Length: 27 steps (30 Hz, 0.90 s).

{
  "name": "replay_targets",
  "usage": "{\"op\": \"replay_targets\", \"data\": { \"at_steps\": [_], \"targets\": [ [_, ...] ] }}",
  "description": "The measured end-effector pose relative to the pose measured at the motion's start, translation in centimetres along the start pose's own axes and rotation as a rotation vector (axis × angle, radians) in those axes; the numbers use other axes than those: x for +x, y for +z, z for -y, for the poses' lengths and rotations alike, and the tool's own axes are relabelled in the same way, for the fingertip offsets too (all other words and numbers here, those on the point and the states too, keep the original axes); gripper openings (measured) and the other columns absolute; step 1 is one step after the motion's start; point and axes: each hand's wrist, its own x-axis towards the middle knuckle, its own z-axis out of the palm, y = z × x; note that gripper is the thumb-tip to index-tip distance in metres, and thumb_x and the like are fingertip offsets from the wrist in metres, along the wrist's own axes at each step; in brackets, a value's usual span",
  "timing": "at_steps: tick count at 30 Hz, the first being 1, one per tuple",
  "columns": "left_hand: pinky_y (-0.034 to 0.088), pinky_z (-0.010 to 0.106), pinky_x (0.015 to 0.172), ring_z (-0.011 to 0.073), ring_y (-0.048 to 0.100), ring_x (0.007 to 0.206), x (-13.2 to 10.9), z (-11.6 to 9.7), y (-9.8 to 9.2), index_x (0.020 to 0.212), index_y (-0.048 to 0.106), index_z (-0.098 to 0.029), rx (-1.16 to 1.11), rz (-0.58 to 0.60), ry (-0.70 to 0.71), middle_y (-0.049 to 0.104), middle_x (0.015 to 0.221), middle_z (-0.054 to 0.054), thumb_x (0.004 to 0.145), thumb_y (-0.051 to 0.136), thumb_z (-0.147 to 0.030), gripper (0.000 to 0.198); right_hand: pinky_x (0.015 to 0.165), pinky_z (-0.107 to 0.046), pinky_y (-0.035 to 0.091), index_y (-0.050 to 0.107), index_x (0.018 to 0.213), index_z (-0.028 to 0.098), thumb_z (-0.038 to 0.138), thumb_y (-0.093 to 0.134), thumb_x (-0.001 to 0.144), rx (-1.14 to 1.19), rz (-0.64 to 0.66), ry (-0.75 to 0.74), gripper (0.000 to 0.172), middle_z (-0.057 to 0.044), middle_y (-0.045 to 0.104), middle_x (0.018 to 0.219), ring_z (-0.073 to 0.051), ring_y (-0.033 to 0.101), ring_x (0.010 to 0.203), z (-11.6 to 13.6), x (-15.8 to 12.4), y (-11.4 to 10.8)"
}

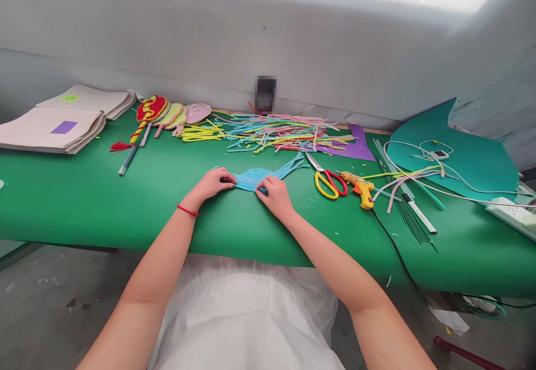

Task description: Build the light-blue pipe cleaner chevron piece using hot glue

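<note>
A blue piece made of pipe cleaners laid side by side (250,179) lies on the green table (159,202), its loose ends fanning out to the upper right. My left hand (216,183) pinches its left end between thumb and fingers. On its right part, my right hand (274,194) grips the lower edge, fingers bent over the strips. Just right of the piece are scissors with yellow and red handles (326,183), and beside them a yellow glue gun (360,188).
Behind the hands spreads a pile of coloured pipe cleaners (285,133). Felt stacks (50,130) and round decorated pieces (153,109) are at the left. Green wires (406,211), a teal sheet (473,158) and a power strip (513,216) lie at the right.
</note>
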Motion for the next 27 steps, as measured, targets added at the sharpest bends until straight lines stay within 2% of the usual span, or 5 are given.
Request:
{"op": "replay_targets", "data": {
  "at_steps": [14, 27],
  "targets": [
    [0.048, 0.033, 0.08, 0.0186, 0.06, 0.084, 0.08, 0.19, 0.26, 0.087, 0.071, -0.022, -0.01, -0.027, -0.021, 0.064, 0.094, 0.005, 0.078, 0.061, -0.044, 0.025, 0.083, -0.035, 0.039, 0.059, 0.084, 0.022, 0.025, 0.055, 0.088, -0.004, 0.008, 0.001, 0.006, -0.005, 0.062, 0.092, -0.022, 0.056, 0.094, 0.04, 0.02, 0.07],
    [0.048, 0.033, 0.078, 0.0186, 0.06, 0.082, 0.02, -0.55, 0.29, 0.083, 0.071, -0.021, -0.005, -0.041, -0.022, 0.063, 0.09, 0.005, 0.076, 0.061, -0.04, 0.023, 0.086, -0.036, 0.038, 0.059, 0.085, 0.021, 0.025, 0.057, 0.087, -0.001, 0.01, 0.008, 0.005, -0.005, 0.063, 0.093, -0.022, 0.056, 0.094, 0.37, 0.01, -0.13]
  ]
}}
